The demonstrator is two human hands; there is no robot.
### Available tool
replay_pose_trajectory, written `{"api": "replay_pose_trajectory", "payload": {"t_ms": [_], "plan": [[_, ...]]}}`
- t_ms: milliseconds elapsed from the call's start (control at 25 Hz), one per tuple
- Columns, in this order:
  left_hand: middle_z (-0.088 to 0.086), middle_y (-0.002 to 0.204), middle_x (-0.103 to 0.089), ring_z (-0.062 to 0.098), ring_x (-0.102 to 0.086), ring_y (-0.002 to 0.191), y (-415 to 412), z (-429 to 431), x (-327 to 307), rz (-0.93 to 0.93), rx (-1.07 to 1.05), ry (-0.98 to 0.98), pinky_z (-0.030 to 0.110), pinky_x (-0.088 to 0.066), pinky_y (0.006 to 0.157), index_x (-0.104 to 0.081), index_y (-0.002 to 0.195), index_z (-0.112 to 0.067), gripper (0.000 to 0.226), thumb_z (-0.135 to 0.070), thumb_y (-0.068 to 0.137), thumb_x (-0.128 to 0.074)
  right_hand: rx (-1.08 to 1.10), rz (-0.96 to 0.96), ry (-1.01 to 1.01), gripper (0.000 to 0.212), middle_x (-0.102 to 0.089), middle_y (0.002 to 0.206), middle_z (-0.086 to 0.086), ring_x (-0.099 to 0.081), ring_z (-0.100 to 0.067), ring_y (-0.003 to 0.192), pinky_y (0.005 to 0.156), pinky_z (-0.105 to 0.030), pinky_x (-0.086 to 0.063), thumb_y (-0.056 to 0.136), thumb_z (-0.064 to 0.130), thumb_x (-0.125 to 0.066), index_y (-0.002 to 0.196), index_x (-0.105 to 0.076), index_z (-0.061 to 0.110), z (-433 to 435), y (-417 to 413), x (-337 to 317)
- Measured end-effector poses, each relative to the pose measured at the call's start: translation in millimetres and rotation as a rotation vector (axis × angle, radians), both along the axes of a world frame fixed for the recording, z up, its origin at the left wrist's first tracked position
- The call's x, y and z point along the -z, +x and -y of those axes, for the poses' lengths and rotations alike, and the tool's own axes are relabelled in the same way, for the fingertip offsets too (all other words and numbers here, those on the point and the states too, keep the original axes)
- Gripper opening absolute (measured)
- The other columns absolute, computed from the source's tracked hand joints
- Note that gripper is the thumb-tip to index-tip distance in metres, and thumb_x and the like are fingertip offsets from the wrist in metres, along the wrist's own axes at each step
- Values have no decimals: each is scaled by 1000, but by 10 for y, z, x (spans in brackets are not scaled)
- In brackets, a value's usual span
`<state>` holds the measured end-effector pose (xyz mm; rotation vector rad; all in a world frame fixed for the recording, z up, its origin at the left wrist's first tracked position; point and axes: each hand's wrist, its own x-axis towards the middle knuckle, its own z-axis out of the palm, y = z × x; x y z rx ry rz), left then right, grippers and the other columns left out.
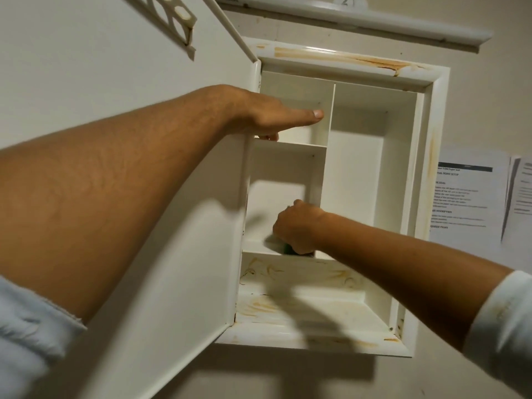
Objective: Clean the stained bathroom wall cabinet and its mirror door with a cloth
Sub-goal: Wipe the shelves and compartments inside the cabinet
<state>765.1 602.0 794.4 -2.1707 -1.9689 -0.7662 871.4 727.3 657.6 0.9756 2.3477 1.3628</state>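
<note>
Plainly, the stained bottom shelf (302,308) runs sideways just below the right hand (299,228), fisted round the green cloth (287,248) (barely showing) in the cabinet (428,168)'s left compartment, while the left hand (270,116) clasps the open door (172,254)'s edge.

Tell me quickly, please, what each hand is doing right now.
Left hand: holds the mirror door by its edge.
Right hand: grips the green cloth.
</note>
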Motion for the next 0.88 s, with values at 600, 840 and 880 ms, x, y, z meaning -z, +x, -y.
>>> {"api": "replay_pose_trajectory", "payload": {"t_ms": [600, 840, 880], "plan": [[8, 148, -55, 25, -49, 136, -20, -45, 1, -28, 10, 21, 43, -28, 116, -31, 160, -27, 94, -87, 88, -22, -279, -837, -412, 4, -63, 82, 0, -63, -23, 79, 63, -31, -45, 88, 16, -66, 91, -67, 19, 74, -304, 275], [8, 154, -49, 23, -46, 140, -4, -8, 41, -33, 5, 18, 44, -24, 119, -28, 161, -25, 97, -87, 87, -24, -35, -365, 37, 7, -52, 75, -3, -52, -23, 67, 71, -38, -38, 96, 13, -53, 89, -54, 13, 99, -27, 69], [8, 156, -46, 23, -45, 141, 10, -1, 57, -39, 11, 20, 45, -23, 120, -27, 161, -25, 96, -87, 88, -23, -34, -440, -15, 7, -50, 73, -3, -53, -23, 69, 67, -37, -41, 95, 13, -53, 88, -55, 11, 108, -83, 67]]}}
